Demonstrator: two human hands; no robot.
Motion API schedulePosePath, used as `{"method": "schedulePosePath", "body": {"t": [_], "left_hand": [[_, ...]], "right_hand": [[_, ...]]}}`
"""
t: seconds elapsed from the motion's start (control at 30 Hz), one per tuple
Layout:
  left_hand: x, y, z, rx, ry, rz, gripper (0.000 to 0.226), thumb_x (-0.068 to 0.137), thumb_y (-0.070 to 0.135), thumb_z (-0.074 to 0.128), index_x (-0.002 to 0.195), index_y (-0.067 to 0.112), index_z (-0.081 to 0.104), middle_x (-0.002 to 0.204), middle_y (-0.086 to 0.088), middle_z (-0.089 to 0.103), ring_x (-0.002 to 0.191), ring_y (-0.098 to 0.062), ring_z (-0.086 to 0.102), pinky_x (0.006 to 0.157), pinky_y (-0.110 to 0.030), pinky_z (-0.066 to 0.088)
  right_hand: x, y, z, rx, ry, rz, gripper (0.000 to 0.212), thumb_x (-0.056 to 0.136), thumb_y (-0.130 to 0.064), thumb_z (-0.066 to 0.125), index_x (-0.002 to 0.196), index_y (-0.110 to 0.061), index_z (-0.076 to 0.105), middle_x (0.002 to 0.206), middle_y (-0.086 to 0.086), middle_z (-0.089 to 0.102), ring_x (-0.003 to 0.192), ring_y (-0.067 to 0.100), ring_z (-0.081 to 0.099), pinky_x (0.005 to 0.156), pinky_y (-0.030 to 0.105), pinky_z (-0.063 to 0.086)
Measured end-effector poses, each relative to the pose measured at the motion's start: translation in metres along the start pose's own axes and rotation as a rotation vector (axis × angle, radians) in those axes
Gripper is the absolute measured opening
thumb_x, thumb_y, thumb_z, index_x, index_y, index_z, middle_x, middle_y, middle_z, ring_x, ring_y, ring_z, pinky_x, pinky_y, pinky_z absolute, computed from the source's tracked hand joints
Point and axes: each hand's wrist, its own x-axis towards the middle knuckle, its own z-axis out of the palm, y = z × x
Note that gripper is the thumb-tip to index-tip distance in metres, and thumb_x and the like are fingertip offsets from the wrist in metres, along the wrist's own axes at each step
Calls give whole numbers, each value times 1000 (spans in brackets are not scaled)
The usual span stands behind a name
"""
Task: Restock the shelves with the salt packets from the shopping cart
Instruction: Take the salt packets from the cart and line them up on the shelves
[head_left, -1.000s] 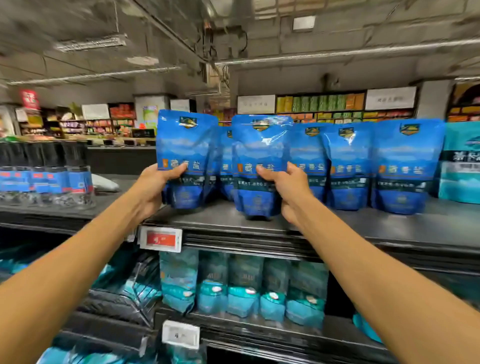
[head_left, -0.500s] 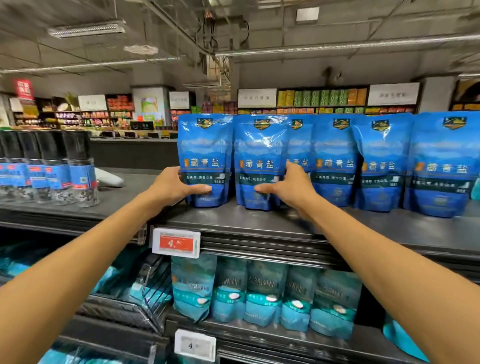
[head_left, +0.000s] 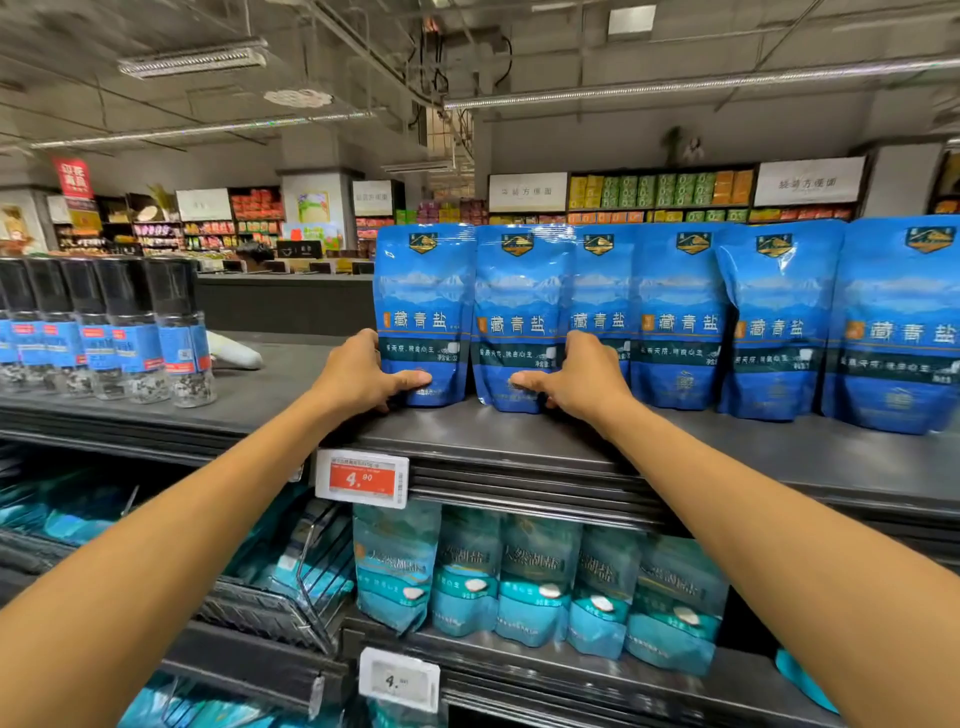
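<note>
My left hand (head_left: 358, 371) grips the lower left corner of the end salt packet (head_left: 423, 312), thumb across its front, standing on the top shelf (head_left: 519, 436). Just beside it, my right hand (head_left: 582, 376) holds the foot of the next packet (head_left: 519, 317) the same way. These pouches look soft, slick and bottom-heavy, so I judge the base the safest hold; the thin tops would likely buckle.

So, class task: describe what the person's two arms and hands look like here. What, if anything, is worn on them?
Both forearms are bare right to the picture's edge: no sleeves, gloves, watch, bracelets or rings show on the left hand or the right hand. No markings or cables are visible on either arm.
</note>
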Motion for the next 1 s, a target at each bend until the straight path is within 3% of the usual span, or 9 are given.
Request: {"method": "schedulePosePath", "body": {"t": [0.07,0.17,0.27,0.33,0.47,0.57,0.67,0.87,1.0], "left_hand": [[-2,1,0,31,11,-30,58,69,46,85,105,18,49,89,3,66,62,-12,67,42,-15,44],[-6,1,1,44,20,-51,66,68,49,84,111,16,47,96,0,66,78,-14,67,52,-18,48],[-11,1,2,33,38,-70,72,70,50,83,117,13,43,102,-4,65,94,-22,65,79,-39,56],[-13,3,2,54,67,-80,77,74,51,79,125,10,38,106,-8,62,97,-24,64,85,-45,54],[-19,5,2,33,162,-54,78,83,51,71,134,6,35,121,-11,53,101,-26,60,82,-41,51],[-22,5,4,15,275,-8,61,88,47,66,127,8,41,120,-12,54,100,-19,54,77,-31,40],[-26,7,5,-50,296,-23,45,91,44,64,116,13,43,113,-12,57,101,-22,58,76,-31,41],[-56,35,12,-196,391,192,18,95,35,59,99,22,48,85,4,58,65,0,53,62,-23,45],[-93,69,27,-490,235,324,8,97,27,59,91,28,54,76,14,60,60,-5,55,60,-17,48]], "right_hand": [[0,2,-1,-6,-16,6,56,74,-46,84,92,-8,48,106,16,62,92,35,65,81,47,55],[-1,4,-3,-23,-20,-2,56,75,-46,83,76,-14,36,94,14,56,92,35,66,69,39,48],[-5,5,-5,-28,-32,3,60,74,-47,83,70,-16,32,75,8,46,90,34,67,64,38,42],[-8,4,-8,-31,-37,5,59,74,-48,83,70,-16,33,68,4,41,89,32,69,58,36,39],[-14,7,-15,-32,-26,7,61,74,-50,82,95,-8,44,87,7,55,89,31,69,69,38,48],[-19,11,-21,-46,-7,-6,63,76,-51,80,102,-4,47,88,9,58,89,31,68,72,40,52],[-21,15,-24,-35,-6,2,67,82,-52,73,115,0,47,93,16,66,92,28,65,71,39,49],[-32,16,-38,52,94,-42,38,93,-42,64,107,-8,55,98,12,70,96,26,67,80,34,47],[-72,20,-70,325,136,-179,13,92,-25,68,93,-13,64,78,7,71,63,15,71,64,28,47]]}}
